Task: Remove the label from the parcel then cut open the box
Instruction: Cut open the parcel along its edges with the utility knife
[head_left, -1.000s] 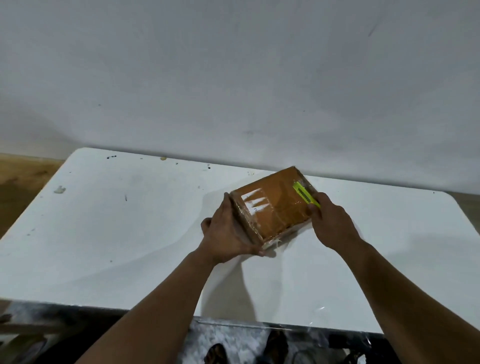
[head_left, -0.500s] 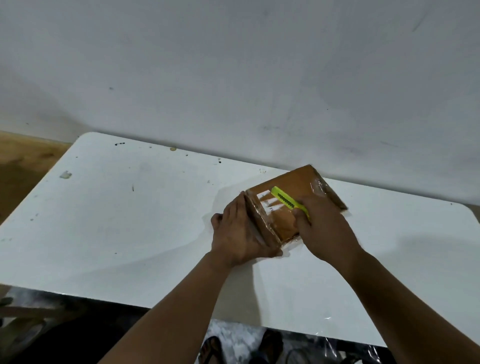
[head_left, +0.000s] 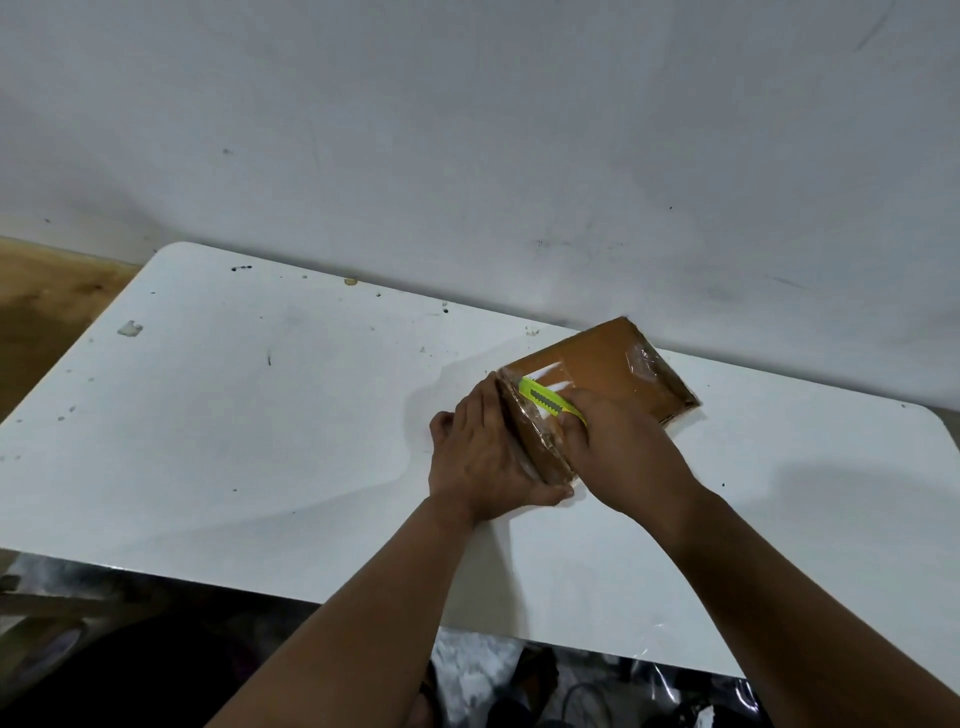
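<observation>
A flat brown cardboard box (head_left: 608, 371), wrapped in shiny clear tape, lies on the white table (head_left: 260, 441) near its far edge. My left hand (head_left: 483, 457) clasps the box's near left end, fingers along the side. My right hand (head_left: 618, 457) grips a yellow-green utility knife (head_left: 548, 402), which lies across the box's top near that left end, its tip pointing to the far left. I cannot see the blade or any label on the box.
A pale wall rises directly behind the table. Small dark specks and a scrap (head_left: 130, 328) dot the tabletop at the left. A brown floor (head_left: 47, 312) shows at far left. Dark clutter lies below the near table edge.
My right hand has carried the knife from the box's far right edge across the top to its near left end. The box has settled flatter on the table.
</observation>
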